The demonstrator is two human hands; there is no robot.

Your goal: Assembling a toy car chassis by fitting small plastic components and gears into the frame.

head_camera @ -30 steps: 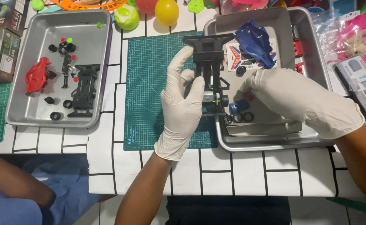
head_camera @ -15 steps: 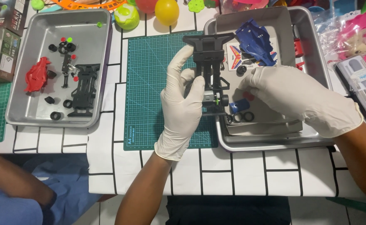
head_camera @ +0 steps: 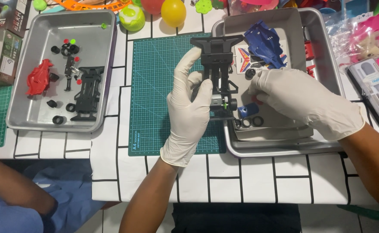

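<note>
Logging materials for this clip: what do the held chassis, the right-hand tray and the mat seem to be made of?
Black chassis, gripped by the left hand: looks like moulded matte plastic, given its thin ribs and dull sheen. Right tray, where the right hand rests: probably brushed metal, grey with soft reflections. Green mat: apparently rubbery vinyl, flat, matte, gridded.

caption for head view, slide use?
Gloved left hand holds black toy-car chassis; right hand reaches into metal tray.
</note>
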